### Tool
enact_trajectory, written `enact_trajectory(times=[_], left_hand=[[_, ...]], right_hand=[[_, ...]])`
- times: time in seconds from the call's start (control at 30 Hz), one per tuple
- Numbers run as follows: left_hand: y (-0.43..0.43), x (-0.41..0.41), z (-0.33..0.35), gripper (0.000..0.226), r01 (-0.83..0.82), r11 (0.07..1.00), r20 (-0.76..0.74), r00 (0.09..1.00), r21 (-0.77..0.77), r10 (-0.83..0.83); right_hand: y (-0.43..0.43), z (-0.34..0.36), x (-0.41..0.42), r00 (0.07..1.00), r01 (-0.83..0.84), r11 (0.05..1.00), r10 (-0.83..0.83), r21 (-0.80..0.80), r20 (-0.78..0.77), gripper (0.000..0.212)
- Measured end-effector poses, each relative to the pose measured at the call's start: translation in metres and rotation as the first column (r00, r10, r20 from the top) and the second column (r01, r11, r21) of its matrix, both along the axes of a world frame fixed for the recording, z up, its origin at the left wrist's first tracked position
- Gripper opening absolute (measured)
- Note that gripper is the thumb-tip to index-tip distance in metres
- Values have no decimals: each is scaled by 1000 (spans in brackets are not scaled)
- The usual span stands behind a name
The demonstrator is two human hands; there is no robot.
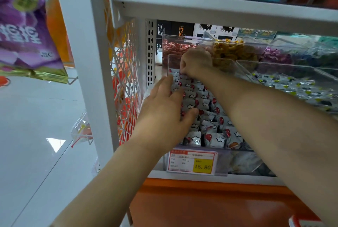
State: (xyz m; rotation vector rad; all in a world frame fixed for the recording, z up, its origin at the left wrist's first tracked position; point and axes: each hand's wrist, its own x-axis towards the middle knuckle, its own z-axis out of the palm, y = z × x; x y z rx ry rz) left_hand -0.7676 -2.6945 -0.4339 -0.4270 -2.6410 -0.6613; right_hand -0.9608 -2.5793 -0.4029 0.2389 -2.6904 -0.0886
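Setting: shop shelf across centre frame, white floor at left.
Bin: clear bin, centre, nearly full of rows of snack packets standing on edge.
Handling: likely light, crinkly, slippery film; pinch a sealed top edge.
Left hand: flat, fingers straight, pressing the rows.
Right hand: fingers curled, pinching a packet at the bin's upper end.
Right bin: other white packets.

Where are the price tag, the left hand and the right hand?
price tag point(192, 162), head view, middle of the label.
left hand point(164, 109), head view, back of the hand.
right hand point(196, 64), head view, back of the hand.
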Motion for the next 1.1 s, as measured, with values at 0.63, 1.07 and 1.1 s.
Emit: enact_trajectory(times=[0.63, 1.07, 1.1], left_hand=[[5, 43, 13, 49, -75, 979, -157, 982, 192, 106], [-1, 75, 17, 34, -85, 480, 211, 953, 873, -216], [-2, 75, 16, 35, -83, 483, 207, 955, 872, -211]], right_hand=[[58, 14, 201, 976, -213, 70, 63, -974, -209, 11], [63, -9, 274, 923, -29, -412, 337, -911, -183, 17], [63, -11, 274, 923, -23, -380, 348, -925, -166, 13]])
